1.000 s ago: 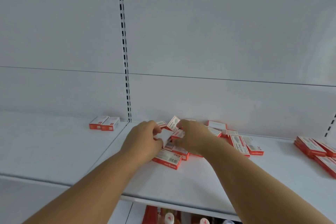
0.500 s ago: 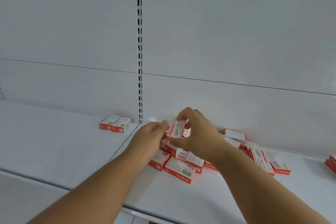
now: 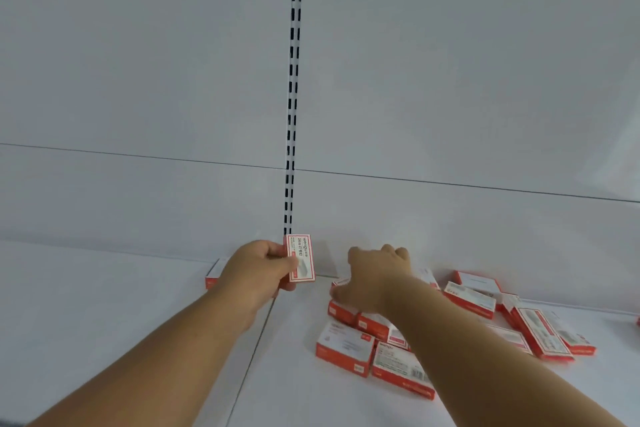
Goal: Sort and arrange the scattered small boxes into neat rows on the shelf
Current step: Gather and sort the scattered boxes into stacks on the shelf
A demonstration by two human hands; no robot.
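Nearest me, my two bare forearms run up from the bottom edge over the flat white metal shelf (image 3: 121, 315), whose two panels meet at a thin seam running away between the arms.

Just right of that seam lies the scattered heap of small red-and-white cardboard boxes (image 3: 433, 333). The closest ones sit flat at the front: a box with its white face up (image 3: 344, 347) and, touching its right side, a box showing a printed label and barcode (image 3: 401, 369). More lie tilted and overlapping further right, partly hidden by my right forearm.

My right hand (image 3: 375, 279) reaches into the back left of the heap, palm down, fingers bent over the boxes there. The fingertips are hidden behind the hand, so I cannot tell whether its grip has closed on anything.

My left hand (image 3: 258, 270) is left of the heap, raised over the seam. Its grip is closed: thumb and fingers pinch the left edge of a single red-bordered white box (image 3: 300, 258), held upright with its printed face toward me.

Behind the left hand, a red-and-white box at the back of the left panel (image 3: 213, 274) peeks out, mostly covered by the wrist.

Farthest back stands the plain white back panel (image 3: 138, 80), with a vertical slotted upright strip (image 3: 292, 97) rising from just behind the held box.
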